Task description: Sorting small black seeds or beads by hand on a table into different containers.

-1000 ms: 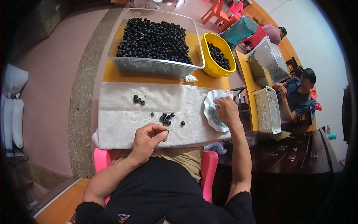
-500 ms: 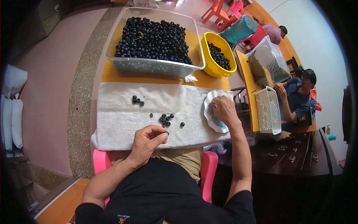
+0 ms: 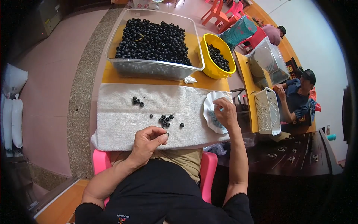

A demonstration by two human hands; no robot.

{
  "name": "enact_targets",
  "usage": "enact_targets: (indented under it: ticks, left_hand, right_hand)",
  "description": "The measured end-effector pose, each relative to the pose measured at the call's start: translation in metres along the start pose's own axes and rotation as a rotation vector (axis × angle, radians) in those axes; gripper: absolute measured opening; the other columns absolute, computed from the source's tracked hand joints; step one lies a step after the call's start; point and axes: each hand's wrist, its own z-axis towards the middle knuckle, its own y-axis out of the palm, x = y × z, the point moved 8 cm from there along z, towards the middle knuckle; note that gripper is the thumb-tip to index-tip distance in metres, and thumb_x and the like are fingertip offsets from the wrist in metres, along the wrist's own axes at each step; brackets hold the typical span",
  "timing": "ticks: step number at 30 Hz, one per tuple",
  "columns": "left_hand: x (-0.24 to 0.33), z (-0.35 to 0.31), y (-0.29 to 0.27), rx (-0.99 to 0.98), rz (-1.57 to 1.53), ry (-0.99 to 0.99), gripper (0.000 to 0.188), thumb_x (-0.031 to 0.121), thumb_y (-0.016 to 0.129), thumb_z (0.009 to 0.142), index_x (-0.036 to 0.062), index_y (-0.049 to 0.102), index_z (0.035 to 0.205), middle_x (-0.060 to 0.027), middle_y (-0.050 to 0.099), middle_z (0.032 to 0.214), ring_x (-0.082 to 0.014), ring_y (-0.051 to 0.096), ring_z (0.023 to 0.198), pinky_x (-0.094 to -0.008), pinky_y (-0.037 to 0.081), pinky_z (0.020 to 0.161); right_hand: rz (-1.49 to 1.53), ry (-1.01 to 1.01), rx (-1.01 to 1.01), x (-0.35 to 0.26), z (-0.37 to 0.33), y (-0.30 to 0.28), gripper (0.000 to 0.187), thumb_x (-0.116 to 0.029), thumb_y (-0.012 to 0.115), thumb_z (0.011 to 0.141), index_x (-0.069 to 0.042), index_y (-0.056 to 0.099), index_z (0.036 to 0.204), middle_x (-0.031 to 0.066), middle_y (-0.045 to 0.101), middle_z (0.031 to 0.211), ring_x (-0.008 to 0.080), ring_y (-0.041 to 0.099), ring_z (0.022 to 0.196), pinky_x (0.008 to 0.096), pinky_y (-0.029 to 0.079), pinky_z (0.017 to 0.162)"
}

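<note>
Close to the front edge of a white towel (image 3: 123, 128), my left hand (image 3: 147, 143) pinches a small black ring (image 3: 167, 134) between thumb and forefinger. My right hand (image 3: 226, 115) is over a white dish with a wavy rim (image 3: 208, 98), its fingers curled together. Whatever those fingertips may hold is too small to make out. Tiny bluish bits (image 3: 214, 121) lie in the dish. Several black ring-shaped pieces (image 3: 166, 119) cluster on the towel just beyond my left hand, and a smaller group (image 3: 138, 100) sits farther back. One black piece (image 3: 182, 125) lies alone to the right.
A clear plastic bin (image 3: 156, 67) full of black pieces stands at the back of the table. Beside it is a yellow basin (image 3: 213, 71) with more of them. A crumpled white tissue (image 3: 190, 80) lies before the bin. At right, a co-worker (image 3: 294, 97) sits behind a white perforated basket (image 3: 267, 112).
My right hand has lifted and drawn back slightly from the dish, its fingers curling together. My left hand keeps its pinch on the black ring in nearly the same place.
</note>
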Motion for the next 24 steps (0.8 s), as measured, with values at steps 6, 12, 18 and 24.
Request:
enact_targets:
  ticks: [6, 12, 18, 24]
  left_hand:
    - [-0.002, 0.001, 0.001, -0.008, 0.013, -0.012, 0.015, 0.006, 0.07, 0.089, -0.0014, 0.065, 0.101, -0.0076, 0.068, 0.085, -0.0131, 0.064, 0.078, -0.0268, 0.053, 0.075]
    - [-0.003, 0.0, 0.0, 0.007, 0.006, -0.025, 0.015, 0.006, 0.07, 0.088, -0.0005, 0.066, 0.101, -0.007, 0.068, 0.085, -0.0126, 0.064, 0.077, -0.0261, 0.053, 0.073]
    - [-0.003, 0.0, 0.0, 0.003, 0.003, -0.011, 0.014, 0.006, 0.07, 0.088, -0.0004, 0.066, 0.1, -0.0068, 0.068, 0.085, -0.0125, 0.064, 0.077, -0.026, 0.053, 0.073]
    - [-0.003, 0.001, 0.0, -0.005, 0.001, -0.007, 0.014, 0.005, 0.07, 0.088, -0.0008, 0.066, 0.1, -0.007, 0.068, 0.084, -0.0129, 0.065, 0.077, -0.0272, 0.054, 0.074]
  right_hand:
    - [0.017, 0.035, 0.019, 0.01, -0.004, -0.001, 0.015, 0.002, 0.063, 0.076, 0.0, 0.068, 0.09, 0.0141, 0.068, 0.088, 0.0277, 0.068, 0.079, 0.0338, 0.053, 0.072]
    - [-0.184, -0.017, -0.06, 0.004, -0.002, 0.004, 0.014, -0.006, 0.065, 0.078, -0.003, 0.071, 0.091, 0.0128, 0.068, 0.09, 0.0305, 0.067, 0.083, 0.0396, 0.052, 0.08]
    - [-0.2, 0.136, -0.197, 0.011, 0.007, 0.019, 0.017, -0.016, 0.066, 0.079, -0.006, 0.074, 0.09, 0.0132, 0.071, 0.089, 0.0322, 0.067, 0.085, 0.0407, 0.052, 0.082]
    - [-0.222, 0.287, -0.265, 0.015, 0.011, 0.021, 0.019, -0.018, 0.066, 0.078, -0.006, 0.076, 0.09, 0.0162, 0.072, 0.087, 0.0331, 0.07, 0.081, 0.04, 0.054, 0.081]
